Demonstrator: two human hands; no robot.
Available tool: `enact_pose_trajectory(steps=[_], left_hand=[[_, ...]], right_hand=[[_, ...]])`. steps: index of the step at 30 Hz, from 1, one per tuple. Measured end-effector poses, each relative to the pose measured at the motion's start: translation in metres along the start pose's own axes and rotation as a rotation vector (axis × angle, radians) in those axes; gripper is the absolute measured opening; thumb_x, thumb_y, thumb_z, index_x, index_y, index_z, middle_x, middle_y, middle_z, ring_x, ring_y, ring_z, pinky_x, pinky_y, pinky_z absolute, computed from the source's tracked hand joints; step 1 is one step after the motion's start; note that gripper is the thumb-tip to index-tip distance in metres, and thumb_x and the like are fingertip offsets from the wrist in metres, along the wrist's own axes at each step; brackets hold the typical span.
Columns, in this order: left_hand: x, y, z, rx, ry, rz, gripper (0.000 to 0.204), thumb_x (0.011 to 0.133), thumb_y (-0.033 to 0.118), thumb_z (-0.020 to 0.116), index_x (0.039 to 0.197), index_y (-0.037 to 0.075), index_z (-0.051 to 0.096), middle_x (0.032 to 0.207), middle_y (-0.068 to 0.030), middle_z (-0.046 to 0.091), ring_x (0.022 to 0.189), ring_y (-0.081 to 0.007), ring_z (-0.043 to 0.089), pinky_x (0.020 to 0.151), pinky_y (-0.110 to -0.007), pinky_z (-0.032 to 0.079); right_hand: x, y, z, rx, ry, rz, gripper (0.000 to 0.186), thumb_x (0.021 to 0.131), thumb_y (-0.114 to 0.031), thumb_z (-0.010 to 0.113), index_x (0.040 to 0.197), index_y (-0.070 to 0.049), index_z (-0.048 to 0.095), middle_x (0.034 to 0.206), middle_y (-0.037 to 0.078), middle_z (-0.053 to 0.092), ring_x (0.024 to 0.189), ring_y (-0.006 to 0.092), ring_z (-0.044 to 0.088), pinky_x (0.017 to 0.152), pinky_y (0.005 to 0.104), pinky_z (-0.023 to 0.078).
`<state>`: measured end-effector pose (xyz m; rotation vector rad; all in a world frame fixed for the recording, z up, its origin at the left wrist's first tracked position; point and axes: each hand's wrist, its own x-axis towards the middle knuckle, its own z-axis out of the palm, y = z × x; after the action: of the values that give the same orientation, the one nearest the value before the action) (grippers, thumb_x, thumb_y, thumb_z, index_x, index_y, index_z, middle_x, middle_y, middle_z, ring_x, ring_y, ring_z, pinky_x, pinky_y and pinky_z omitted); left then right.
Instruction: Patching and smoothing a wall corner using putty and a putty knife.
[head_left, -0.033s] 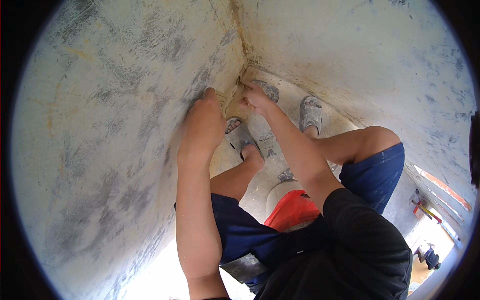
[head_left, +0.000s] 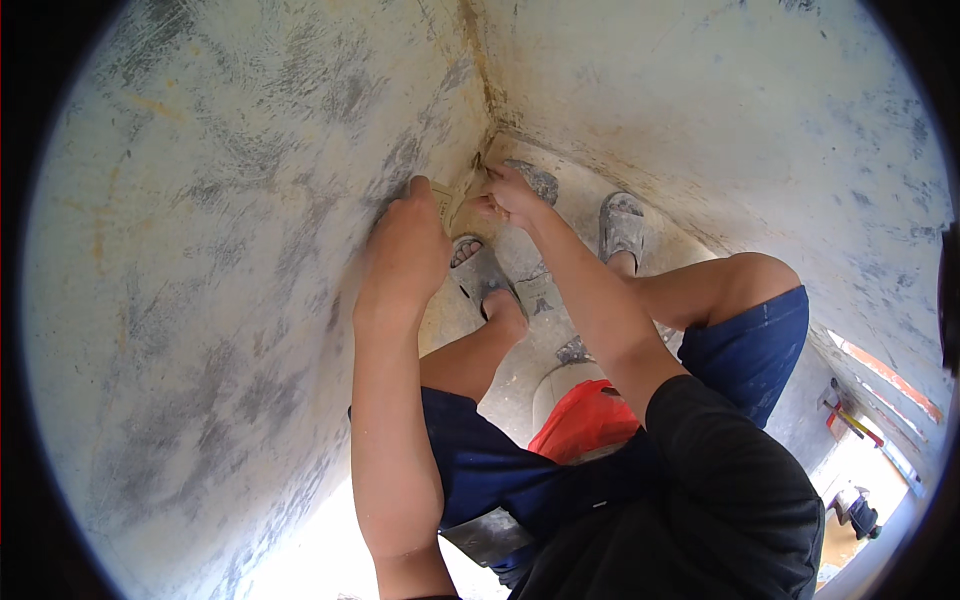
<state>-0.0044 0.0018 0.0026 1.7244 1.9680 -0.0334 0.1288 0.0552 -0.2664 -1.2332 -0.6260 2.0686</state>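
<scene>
1. Apparently midway, judging by both hands at close work low in the corner (head_left: 485, 90), between left wall (head_left: 250, 200) and right wall (head_left: 720, 100).
2. Holds left hand (head_left: 405, 240) up against left wall, back toward the camera, just beside a pale strip (head_left: 444, 200); cannot tell gripping from mere touching, with most fingers hidden.
3. Has right hand (head_left: 513, 196) near the corner, fingers bent; cannot tell a pinch on something small from a bare curl.
4. Shows strip near the foot of left wall, between the two hands, seemingly apart from right hand.
5. Looks rough throughout: brown along the corner, grey patches over left wall.
6. Cannot point to any finished part; seems, as a judgement, incomplete around the strip, with an unclear amount left.
</scene>
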Motion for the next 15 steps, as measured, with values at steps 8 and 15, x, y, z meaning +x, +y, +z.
enact_pose_trajectory(steps=[8,15], left_hand=[[0.004,0.0,0.001,0.009,-0.032,0.009,0.027,0.084,-0.004,0.055,0.11,-0.007,0.05,0.095,-0.0353,0.065,0.096,-0.0494,0.064,0.084,-0.055,0.051],[0.003,0.001,0.0,0.0,-0.043,0.007,0.027,0.084,-0.004,0.053,0.111,-0.007,0.05,0.095,-0.0354,0.065,0.096,-0.0497,0.064,0.084,-0.055,0.051]], right_hand=[[0.017,0.004,-0.003,0.115,0.041,0.013,0.043,0.087,0.007,0.054,0.129,-0.001,0.051,0.099,0.01,0.06,0.07,0.0209,0.066,0.067,0.035,0.063],[0.017,0.0,0.007,-0.109,0.109,0.124,0.055,0.088,0.009,0.049,0.141,-0.003,0.046,0.086,0.013,0.061,0.053,0.0183,0.056,0.043,0.0334,0.048]])
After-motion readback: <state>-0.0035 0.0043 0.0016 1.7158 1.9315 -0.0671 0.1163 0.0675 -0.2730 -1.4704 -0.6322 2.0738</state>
